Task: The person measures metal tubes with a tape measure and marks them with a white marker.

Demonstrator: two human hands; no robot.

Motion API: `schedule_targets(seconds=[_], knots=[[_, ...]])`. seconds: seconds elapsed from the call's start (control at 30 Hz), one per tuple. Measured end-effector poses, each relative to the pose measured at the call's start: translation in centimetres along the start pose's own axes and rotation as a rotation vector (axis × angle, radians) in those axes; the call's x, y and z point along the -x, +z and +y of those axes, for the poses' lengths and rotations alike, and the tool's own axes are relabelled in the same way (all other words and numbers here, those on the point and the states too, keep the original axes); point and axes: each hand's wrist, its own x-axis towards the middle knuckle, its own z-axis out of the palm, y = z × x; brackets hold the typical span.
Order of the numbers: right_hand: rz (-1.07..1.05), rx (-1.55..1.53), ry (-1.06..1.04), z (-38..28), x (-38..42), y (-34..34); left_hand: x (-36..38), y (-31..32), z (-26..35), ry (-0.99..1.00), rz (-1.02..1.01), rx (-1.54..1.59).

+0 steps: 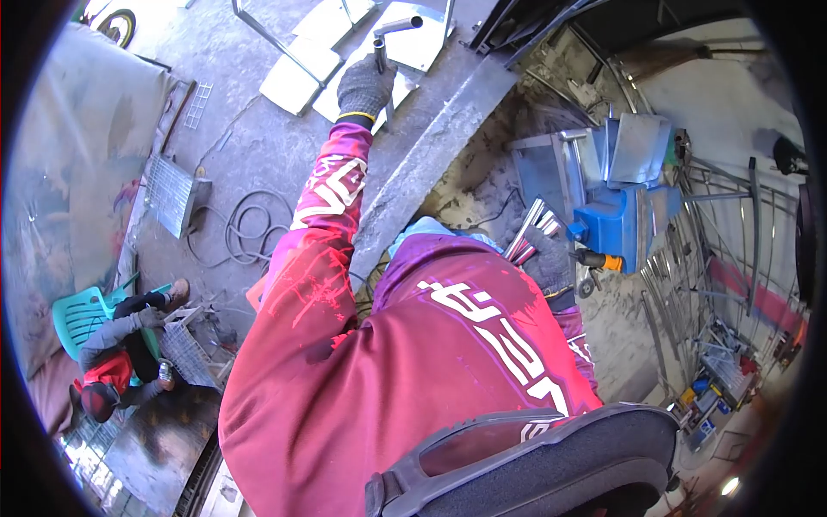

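My left hand (pixel 366 90), in a dark grey knit glove, reaches forward with its fingers wrapped round a shiny bent metal tube (pixel 398 28). Below it on the floor lie white panels (pixel 297 79) with metal legs or bars across them. Close to my body on the right, my right hand (pixel 548 263) is gloved too and closed round a bundle of short shiny metal tubes (pixel 538 220). Part of that hand is hard to make out. Just beside it is a black and orange power tool (pixel 600 260).
A blue metal machine (pixel 610 228) with sheet-metal plates (pixel 637 151) stands at right, near long metal bars (pixel 668 293). A concrete ledge (pixel 431 155) runs diagonally ahead. Cable (pixel 250 228) coils on the floor. At left, a person (pixel 112 366) sits on a teal chair (pixel 79 323).
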Motion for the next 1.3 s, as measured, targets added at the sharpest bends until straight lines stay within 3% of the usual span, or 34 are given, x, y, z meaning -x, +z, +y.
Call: schedule_targets(seconds=[0.27,0.5,0.93,1.3], knots=[[0.000,-0.084,0.008,0.1,1.0,-0.1,0.0,0.1,-0.9,0.039,-0.018,0.001],[0.008,-0.078,-0.055,0.4,1.4,0.6,0.2,1.6,-6.3,0.072,0.011,0.067],[0.035,-0.083,0.078,1.5,-0.2,-2.1,0.2,0.7,-2.6,0.078,0.081,0.114],[0.036,0.019,-0.036,0.9,0.6,-0.4,-1.7,1.7,-2.3,0.029,0.043,0.143]])
